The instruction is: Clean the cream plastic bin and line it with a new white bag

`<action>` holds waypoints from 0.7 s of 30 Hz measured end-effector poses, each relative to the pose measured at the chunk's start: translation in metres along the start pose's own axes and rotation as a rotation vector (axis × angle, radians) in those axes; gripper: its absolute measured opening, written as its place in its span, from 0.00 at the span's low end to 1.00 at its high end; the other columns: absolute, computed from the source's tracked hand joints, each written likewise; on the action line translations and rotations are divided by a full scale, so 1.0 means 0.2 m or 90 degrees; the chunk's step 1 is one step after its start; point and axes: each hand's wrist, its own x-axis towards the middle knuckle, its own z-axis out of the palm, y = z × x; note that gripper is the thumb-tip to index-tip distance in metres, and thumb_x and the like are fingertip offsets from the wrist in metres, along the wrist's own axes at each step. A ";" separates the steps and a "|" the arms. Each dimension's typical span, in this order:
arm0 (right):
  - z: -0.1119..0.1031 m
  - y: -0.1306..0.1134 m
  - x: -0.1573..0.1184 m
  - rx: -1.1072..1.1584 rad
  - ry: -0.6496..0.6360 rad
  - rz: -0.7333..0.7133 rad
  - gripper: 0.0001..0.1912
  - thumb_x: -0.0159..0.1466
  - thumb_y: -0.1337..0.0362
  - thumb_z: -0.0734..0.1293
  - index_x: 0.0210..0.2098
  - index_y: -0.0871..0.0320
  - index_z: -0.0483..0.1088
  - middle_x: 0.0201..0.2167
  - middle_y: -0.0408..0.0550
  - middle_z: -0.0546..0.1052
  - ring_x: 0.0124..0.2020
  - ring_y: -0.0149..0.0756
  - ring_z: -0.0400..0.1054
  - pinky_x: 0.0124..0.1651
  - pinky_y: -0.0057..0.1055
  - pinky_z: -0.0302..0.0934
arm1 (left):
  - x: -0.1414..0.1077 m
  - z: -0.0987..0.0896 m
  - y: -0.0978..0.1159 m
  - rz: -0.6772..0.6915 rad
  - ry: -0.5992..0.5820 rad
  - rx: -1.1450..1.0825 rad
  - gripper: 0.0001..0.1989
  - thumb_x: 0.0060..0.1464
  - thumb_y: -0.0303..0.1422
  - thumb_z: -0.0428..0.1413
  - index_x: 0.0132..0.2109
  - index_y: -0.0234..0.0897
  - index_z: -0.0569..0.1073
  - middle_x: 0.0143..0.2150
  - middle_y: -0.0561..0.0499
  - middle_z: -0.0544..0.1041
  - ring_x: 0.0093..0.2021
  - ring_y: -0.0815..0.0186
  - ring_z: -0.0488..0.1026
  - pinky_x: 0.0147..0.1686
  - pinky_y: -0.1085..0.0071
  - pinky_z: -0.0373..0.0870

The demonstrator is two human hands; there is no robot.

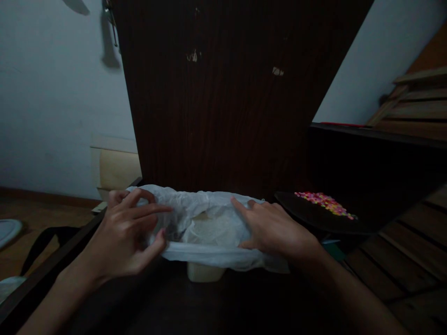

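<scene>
Left hand [129, 228], part-open, touches liner [213, 253] at bin's [206, 273] 9 o'clock; right hand [270, 228], spread, touches 3 o'clock. Liner crumpled inside.

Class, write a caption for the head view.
Left hand and right hand at either end of a thin white liner, a pale container showing below.

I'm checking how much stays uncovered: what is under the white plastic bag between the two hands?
Below the front edge of the white plastic bag, the lower part of a pale container shows. The bag hides the container's upper part, and I can't tell whether it holds anything.
</scene>
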 end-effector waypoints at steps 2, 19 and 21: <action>-0.02 0.01 -0.01 -0.026 0.010 0.031 0.52 0.58 0.54 0.78 0.73 0.65 0.55 0.57 0.73 0.75 0.55 0.65 0.72 0.55 0.53 0.64 | -0.02 0.02 -0.01 -0.016 -0.026 0.007 0.05 0.49 0.33 0.60 0.27 0.41 0.74 0.41 0.50 0.85 0.43 0.50 0.72 0.42 0.57 0.55; -0.08 0.00 0.05 -0.089 0.138 0.008 0.22 0.65 0.55 0.72 0.52 0.65 0.74 0.45 0.66 0.79 0.43 0.60 0.77 0.39 0.43 0.65 | -0.07 0.18 0.02 -0.072 -0.075 -0.025 0.17 0.58 0.34 0.54 0.22 0.38 0.74 0.57 0.47 0.81 0.47 0.50 0.70 0.43 0.54 0.58; -0.07 -0.03 0.08 -0.036 0.172 -0.148 0.15 0.69 0.57 0.68 0.49 0.61 0.74 0.45 0.59 0.79 0.43 0.53 0.76 0.41 0.40 0.65 | -0.08 0.21 0.03 -0.079 -0.085 -0.034 0.19 0.61 0.33 0.54 0.22 0.38 0.75 0.55 0.47 0.83 0.47 0.52 0.70 0.43 0.55 0.58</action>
